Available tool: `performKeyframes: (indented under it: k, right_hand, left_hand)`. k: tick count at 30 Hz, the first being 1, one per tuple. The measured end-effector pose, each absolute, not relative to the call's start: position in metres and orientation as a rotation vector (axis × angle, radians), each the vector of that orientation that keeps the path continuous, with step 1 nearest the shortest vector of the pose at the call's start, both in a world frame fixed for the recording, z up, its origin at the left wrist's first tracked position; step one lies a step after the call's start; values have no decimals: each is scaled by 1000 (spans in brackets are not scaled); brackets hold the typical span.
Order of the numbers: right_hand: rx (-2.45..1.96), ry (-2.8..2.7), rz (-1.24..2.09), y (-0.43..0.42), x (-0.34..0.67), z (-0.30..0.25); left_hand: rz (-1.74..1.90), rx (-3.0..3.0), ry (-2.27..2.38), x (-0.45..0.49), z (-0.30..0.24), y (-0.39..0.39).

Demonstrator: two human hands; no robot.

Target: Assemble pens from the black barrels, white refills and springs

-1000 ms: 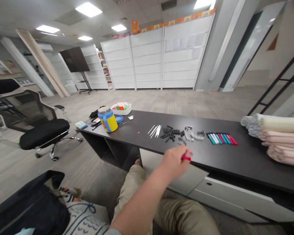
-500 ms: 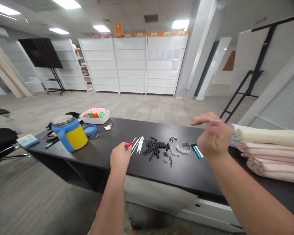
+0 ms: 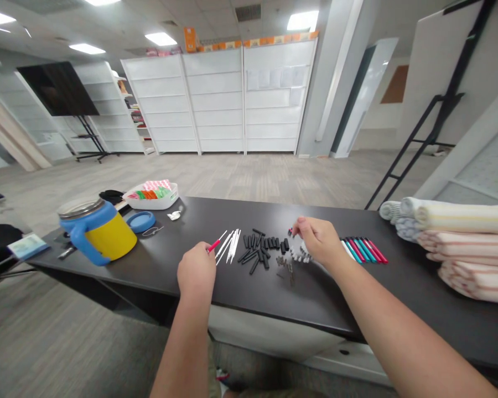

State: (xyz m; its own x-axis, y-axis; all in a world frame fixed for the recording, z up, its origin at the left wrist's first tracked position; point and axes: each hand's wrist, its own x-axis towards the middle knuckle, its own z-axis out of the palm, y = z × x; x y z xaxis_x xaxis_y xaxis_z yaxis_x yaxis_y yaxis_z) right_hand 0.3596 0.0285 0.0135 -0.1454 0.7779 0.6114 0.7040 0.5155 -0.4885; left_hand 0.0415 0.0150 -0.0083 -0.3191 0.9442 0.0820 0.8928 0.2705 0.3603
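My left hand (image 3: 196,271) is closed around a red pen barrel (image 3: 213,246), with a thin white refill poking out of its tip. Beside it lie loose white refills (image 3: 232,246). My right hand (image 3: 317,237) hovers over the small parts with thumb and finger pinched; whatever they hold is hidden. Right by its fingertips are tiny coloured parts (image 3: 290,231), and below it sit clear plastic pieces (image 3: 299,253). Black tubes (image 3: 255,249) lie mid-table, with small metal springs (image 3: 290,266) nearby. To the right is a row of white, teal and red pen barrels (image 3: 365,250).
A blue and yellow jug (image 3: 118,235) stands at the left near a blue lid (image 3: 141,221). Behind is a white basket (image 3: 166,200) of colourful packets. Rolled striped cloths (image 3: 477,243) are stacked on the right of the black table (image 3: 249,209).
My right hand has come down and left from its raised position to the small parts, uncovering the barrel row. My left hand stays on the red barrel. The view has shifted slightly.
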Motion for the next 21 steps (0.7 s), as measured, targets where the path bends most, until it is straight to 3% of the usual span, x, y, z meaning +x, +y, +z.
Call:
performKeyframes:
  k: [4,8,11,16,21]
  right_hand:
    - [-1210,-1953,166,28,356,11]
    - [-1236,-1942,225,27,354,14]
    - [-1228,-1914,484,25,346,14]
    - [-974,-1868,1048,21,335,11]
    - [-889,-1876,1080,14,335,15]
  left_hand:
    - [571,1717,2383,39,-11,13]
    - [1059,1661,2130,33,-10,7]
    - [1308,1562,1845,44,-6,0]
    - [1259,1670,1238,100,-5,-14]
    - [1182,1753,1151,133,-11,-22]
